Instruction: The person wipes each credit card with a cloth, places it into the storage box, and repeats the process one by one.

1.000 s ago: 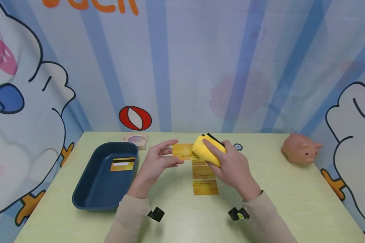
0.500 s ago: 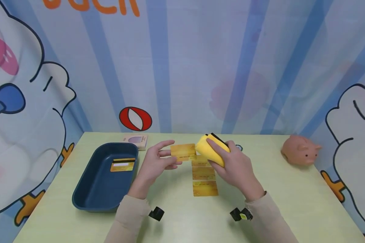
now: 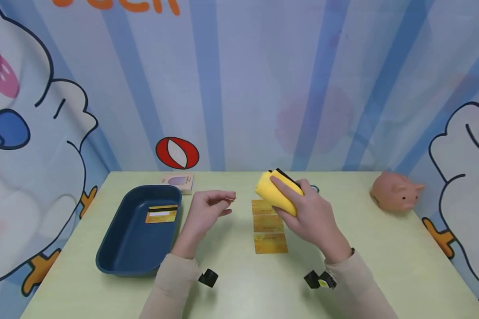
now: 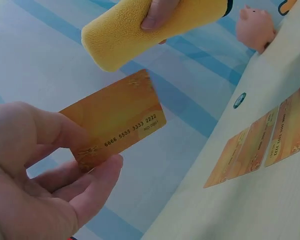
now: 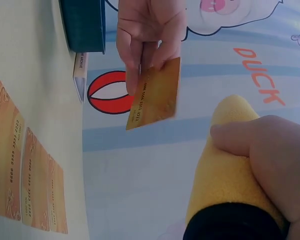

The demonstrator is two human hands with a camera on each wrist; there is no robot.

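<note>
While the far side of the scene is being closed off by a blue-striped curtain point(image 3: 255, 88) printed with white cartoon figures, everything at hand is being carried by a pale bench point(image 3: 367, 274). On its left a dark blue tray point(image 3: 129, 250) is being kept within easy reach, seemingly as a holder for cards. The far right corner is being occupied by a pink piggy bank point(image 3: 395, 192), apparently being left aside from the work. By the curled fingers of the right hand point(image 3: 311, 217), a yellow cloth point(image 3: 277, 190) with dark edging is being gripped in a thick bundle, perhaps so that a soft end is being presented. Behind the tray a small box point(image 3: 179, 182) is being stood. By the left hand point(image 3: 205, 210), a gold card point(image 4: 125, 115) is being pinched at one end, raised above the bench and apart from the cloth, probably so that most of its printed face is being left uncovered. Beneath the cloth, three matching cards point(image 3: 271, 243) are being ranged in a close column, presumably for order; another card point(image 3: 161, 215) is being held inside the tray, stripe side showing. Beyond the column, a round token point(image 4: 240, 100) is being supported by the bench.
</note>
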